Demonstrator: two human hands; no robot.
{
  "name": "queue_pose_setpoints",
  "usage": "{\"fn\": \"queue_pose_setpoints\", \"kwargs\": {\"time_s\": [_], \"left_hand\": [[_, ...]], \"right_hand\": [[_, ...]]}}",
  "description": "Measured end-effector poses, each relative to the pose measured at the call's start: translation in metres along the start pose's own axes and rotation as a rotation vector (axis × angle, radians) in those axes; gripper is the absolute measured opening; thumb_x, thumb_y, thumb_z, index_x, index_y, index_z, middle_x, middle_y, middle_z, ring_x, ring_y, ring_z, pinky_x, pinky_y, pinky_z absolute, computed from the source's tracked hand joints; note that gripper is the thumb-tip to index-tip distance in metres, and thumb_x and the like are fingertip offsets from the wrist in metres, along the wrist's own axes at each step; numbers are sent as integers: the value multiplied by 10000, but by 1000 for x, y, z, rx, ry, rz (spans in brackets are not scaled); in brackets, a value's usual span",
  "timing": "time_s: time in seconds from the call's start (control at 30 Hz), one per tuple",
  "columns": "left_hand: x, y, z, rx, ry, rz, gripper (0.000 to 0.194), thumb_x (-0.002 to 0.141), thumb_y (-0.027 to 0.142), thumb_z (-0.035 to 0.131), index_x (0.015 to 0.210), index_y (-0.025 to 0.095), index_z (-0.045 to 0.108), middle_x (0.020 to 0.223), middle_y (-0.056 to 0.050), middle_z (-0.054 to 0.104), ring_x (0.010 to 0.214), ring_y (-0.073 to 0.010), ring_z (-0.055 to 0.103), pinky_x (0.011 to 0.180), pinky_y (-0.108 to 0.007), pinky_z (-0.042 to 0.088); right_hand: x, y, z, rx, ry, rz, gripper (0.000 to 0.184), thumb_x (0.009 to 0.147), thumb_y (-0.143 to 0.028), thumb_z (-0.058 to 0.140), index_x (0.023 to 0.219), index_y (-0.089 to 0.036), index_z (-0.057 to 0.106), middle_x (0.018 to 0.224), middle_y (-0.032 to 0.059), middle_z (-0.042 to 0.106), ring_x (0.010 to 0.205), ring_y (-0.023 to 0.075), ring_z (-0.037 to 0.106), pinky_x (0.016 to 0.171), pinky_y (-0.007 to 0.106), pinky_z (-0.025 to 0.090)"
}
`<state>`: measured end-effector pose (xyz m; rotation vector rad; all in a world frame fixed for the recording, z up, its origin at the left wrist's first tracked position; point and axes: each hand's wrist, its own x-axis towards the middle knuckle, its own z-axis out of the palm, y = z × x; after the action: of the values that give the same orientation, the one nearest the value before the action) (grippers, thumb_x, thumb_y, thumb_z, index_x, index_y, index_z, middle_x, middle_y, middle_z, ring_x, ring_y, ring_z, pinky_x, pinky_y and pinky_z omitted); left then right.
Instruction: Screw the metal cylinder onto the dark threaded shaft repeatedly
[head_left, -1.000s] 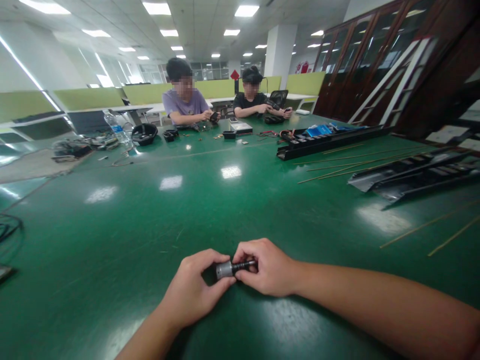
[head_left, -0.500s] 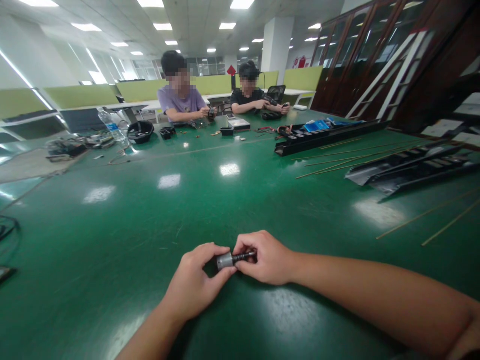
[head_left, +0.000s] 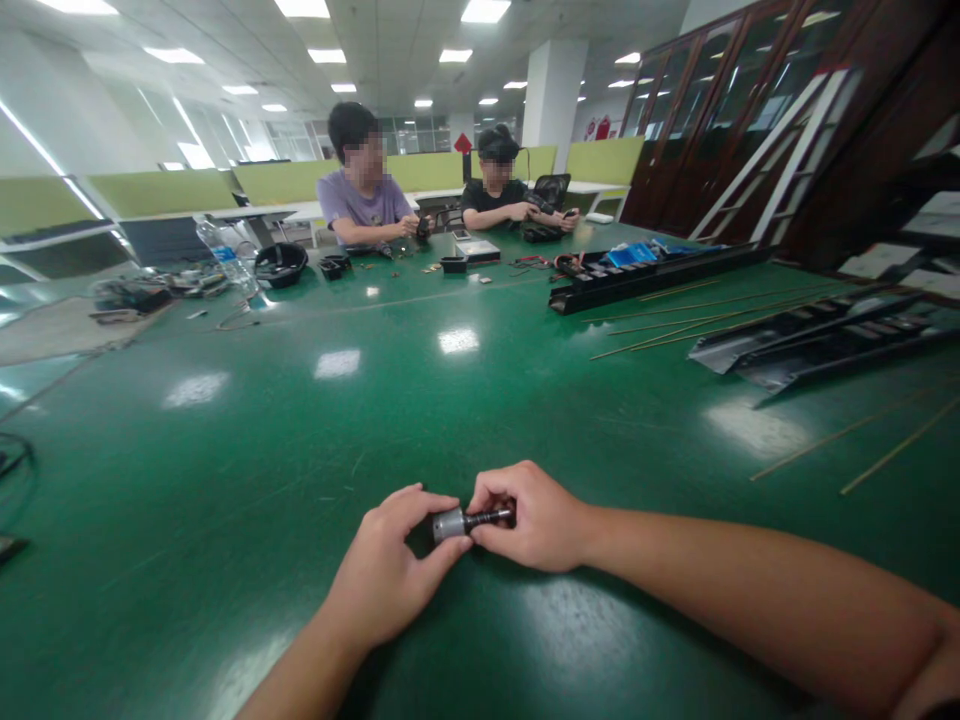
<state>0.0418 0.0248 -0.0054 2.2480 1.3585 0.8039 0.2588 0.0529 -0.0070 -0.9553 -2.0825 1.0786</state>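
A small metal part (head_left: pixel 449 525) lies level between my hands, low over the green table. It has a grey cylinder at its left end and a thin, dark, ribbed shaft on the right. My left hand (head_left: pixel 394 565) pinches the cylinder between thumb and forefinger. Closed around the shaft side, my right hand (head_left: pixel 534 518) has its thumb and fingertips on it near the cylinder. The far end of the shaft is partly covered by the right fingers, so its tip is hard to make out.
Black metal channels (head_left: pixel 847 345) and thin rods (head_left: pixel 690 325) lie at right. Across the green table (head_left: pixel 390 400), two people (head_left: pixel 364 195) handle dark objects. A water bottle (head_left: pixel 229 258), a black bowl (head_left: pixel 281 265) and a small black tray (head_left: pixel 453 264) stand toward the back.
Almost nothing differs. Both hands keep the same hold on the metal part, which has barely shifted. One person across the table has turned their head slightly.
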Motion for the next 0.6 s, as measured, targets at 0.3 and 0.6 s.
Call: {"fn": "queue_pose_setpoints", "kwargs": {"time_s": [0.3, 0.6], "left_hand": [[0, 1, -1, -14, -6, 30, 266, 837, 363, 689, 1086, 271, 681, 1054, -28, 738, 1096, -277, 654, 1024, -532, 496], [-1, -1, -2, 3, -12, 28, 278, 842, 360, 681, 1109, 287, 671, 1071, -12, 735, 1125, -279, 646, 1027, -549, 498]], "right_hand": [[0, 1, -1, 75, -1, 44, 82, 730, -187, 682, 784, -144, 638, 654, -12, 635, 564, 99, 561, 536, 197, 407], [1, 1, -2, 92, -6, 46, 74, 730, -181, 674, 771, -137, 631, 639, -15, 619, 547, 91, 539, 521, 192, 390]]}}
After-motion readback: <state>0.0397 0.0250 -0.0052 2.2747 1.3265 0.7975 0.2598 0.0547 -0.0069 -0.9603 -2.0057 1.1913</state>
